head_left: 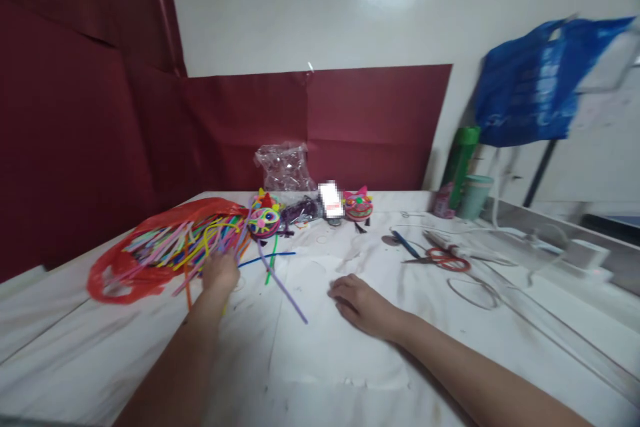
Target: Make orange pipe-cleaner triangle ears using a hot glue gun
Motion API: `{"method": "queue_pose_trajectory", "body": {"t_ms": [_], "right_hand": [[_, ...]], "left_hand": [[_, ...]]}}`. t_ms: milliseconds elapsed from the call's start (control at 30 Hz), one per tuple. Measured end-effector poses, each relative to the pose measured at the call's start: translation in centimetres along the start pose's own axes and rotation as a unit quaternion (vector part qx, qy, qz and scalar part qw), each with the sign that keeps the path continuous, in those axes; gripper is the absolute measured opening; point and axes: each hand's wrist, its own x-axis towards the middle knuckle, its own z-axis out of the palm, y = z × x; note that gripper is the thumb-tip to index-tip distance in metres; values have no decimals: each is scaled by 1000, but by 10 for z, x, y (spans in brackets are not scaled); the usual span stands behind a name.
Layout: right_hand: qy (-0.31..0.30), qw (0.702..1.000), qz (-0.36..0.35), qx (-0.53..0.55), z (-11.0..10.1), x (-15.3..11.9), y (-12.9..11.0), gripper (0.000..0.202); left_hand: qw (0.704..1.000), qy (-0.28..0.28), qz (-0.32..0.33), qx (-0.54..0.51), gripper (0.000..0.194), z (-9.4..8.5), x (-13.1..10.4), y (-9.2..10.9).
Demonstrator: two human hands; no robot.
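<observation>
My left hand [221,271] reaches into the right end of a heap of colourful pipe cleaners [173,245]. Its fingers are blurred and partly hidden, so I cannot make out whether they grip any. The heap lies on a spread red plastic bag [103,280]. Just right of that hand, a purple pipe cleaner [285,291], a green one [270,270] and a blue one [273,255] lie loose. My right hand [361,305] rests on the white marbled table [320,353], palm down with fingers loosely extended, and holds nothing.
Colourful cat-face crafts [263,220] and a pink one [359,205] stand at the back around a phone [331,200]. Clear plastic wrap [285,167] is behind. Orange-handled scissors [447,259], a blue pen [405,244] and cables lie right, near a green cup [475,197].
</observation>
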Motion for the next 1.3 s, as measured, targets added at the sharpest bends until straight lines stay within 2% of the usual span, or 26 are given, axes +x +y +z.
{"method": "queue_pose_trajectory", "body": {"t_ms": [100,267,433,533,700,767,867,933,1100,1300], "right_hand": [[6,1000,0,-9,0,2,2,24],[3,1000,-7,-26,1,3,5,22],[2,999,-17,-36,1,3,5,20],[1,999,-18,-39,1,3,6,20],[-1,999,-18,-34,1,2,7,21],[-2,999,-16,-31,0,2,6,22],[1,1000,-12,-21,0,1,4,22],[5,1000,-11,-13,0,0,3,22],[0,1000,-2,6,3,-2,4,23],[-10,1000,9,11,4,-2,4,25]], "left_hand": [[999,19,-14,33,29,-7,4,-3],[990,85,-12,110,35,-13,9,-6],[983,42,-28,178,37,-12,9,-5],[980,58,-28,187,36,-15,7,-1],[990,81,25,113,36,-18,9,5],[993,62,42,91,37,-16,9,7],[995,-7,-3,104,40,-15,6,7],[994,-27,-40,100,36,-15,5,6],[994,16,-79,72,30,-14,7,0],[993,64,-87,50,29,-14,7,-3]]}}
